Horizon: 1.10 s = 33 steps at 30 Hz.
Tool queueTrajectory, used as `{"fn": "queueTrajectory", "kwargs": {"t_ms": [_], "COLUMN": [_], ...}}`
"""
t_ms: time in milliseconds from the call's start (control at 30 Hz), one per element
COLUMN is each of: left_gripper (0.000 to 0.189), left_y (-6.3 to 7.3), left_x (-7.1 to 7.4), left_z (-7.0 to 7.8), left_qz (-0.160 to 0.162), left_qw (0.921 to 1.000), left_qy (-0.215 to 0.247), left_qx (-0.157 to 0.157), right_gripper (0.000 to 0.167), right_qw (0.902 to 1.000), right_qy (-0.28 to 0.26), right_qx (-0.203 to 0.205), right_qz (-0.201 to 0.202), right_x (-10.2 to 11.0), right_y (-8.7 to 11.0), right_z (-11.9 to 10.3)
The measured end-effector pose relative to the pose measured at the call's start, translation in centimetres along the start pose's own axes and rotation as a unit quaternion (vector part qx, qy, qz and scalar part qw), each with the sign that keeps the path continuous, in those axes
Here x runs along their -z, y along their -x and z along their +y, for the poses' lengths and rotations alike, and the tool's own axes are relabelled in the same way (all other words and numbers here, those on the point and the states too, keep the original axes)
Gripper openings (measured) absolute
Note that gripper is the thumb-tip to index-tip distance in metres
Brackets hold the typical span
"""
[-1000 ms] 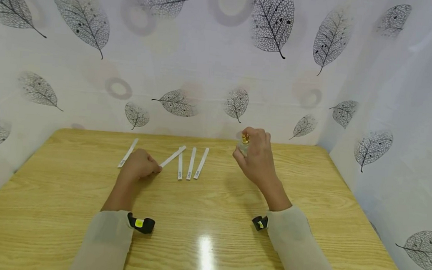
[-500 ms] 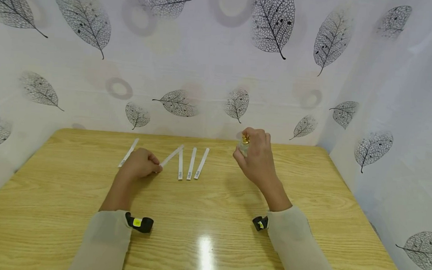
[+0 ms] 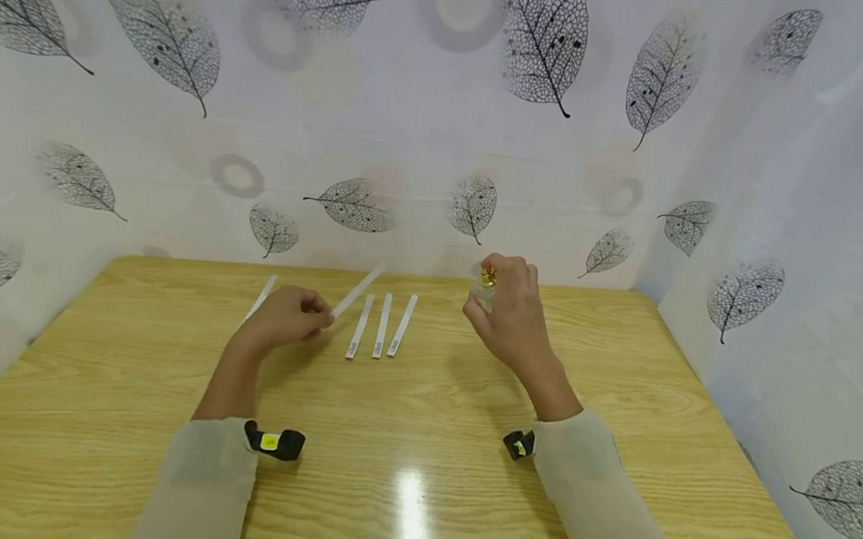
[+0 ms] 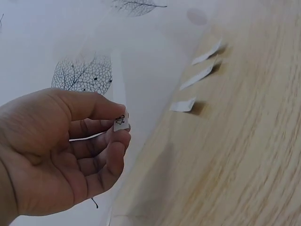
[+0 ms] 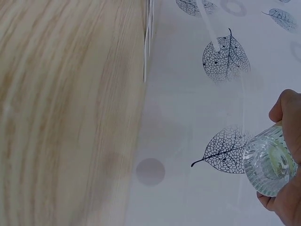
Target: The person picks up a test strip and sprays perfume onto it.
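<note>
With left fingers (image 4: pixel 112 165), pinching a white strip (image 3: pixel 358 291), covering some print (image 4: pixel 121 120); with right fingers (image 3: pixel 514 267), gripping a glass bottle (image 5: pixel 264 165), partly hiding it.

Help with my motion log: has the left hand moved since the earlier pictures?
Yes: in the head view, the left hand has shifted slightly right and toward the far table edge.

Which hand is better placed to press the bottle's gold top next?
Probably the right hand: it grips the glass bottle, a finger at its gold top; the left hand pinches a white strip.
</note>
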<state>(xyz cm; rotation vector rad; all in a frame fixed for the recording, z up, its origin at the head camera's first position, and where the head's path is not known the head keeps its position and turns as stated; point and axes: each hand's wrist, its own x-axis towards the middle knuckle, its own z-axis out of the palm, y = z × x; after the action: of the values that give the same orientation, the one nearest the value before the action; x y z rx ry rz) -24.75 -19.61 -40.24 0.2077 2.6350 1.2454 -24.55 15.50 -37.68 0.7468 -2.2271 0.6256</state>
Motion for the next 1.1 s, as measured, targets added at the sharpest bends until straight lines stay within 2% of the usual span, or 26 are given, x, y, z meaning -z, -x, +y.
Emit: {"fn": "queueTrajectory", "kwargs": {"t_ms": [167,500,700,933,1100], "left_gripper": [0.022,0.024,0.020,0.017,0.017], "left_y": [0.1,-0.1,0.1,0.5,0.6], "left_x": [-0.2,-1.6,-2.3,-2.8,-3.3], "left_z": [0.9,3.0,4.4,6.1,7.1], "left_qz": [0.008,0.038,0.043,0.042,0.037], "left_qw": [0.9994,0.9964,0.9954,0.9934,0.9916], "left_qy": [0.020,0.055,0.048,0.009,-0.002], "left_qx": [-0.027,-0.053,-0.071,-0.107,-0.124], "right_gripper": [0.042,0.043,0.043,0.043,0.043], "right_qw": [1.0000,1.0000,1.0000,1.0000,0.9999], "right_qy": [0.000,0.004,0.007,0.005,0.007], "right_qx": [-0.008,0.000,0.001,0.006,0.008], "right_qz": [-0.001,-0.002,-0.001,0.005,0.008], "right_x": [0.0,0.0,0.0,0.1,0.2], "right_y": [0.1,0.1,0.1,0.0,0.0], "right_z": [-0.1,-0.1,0.0,0.0,0.0]}}
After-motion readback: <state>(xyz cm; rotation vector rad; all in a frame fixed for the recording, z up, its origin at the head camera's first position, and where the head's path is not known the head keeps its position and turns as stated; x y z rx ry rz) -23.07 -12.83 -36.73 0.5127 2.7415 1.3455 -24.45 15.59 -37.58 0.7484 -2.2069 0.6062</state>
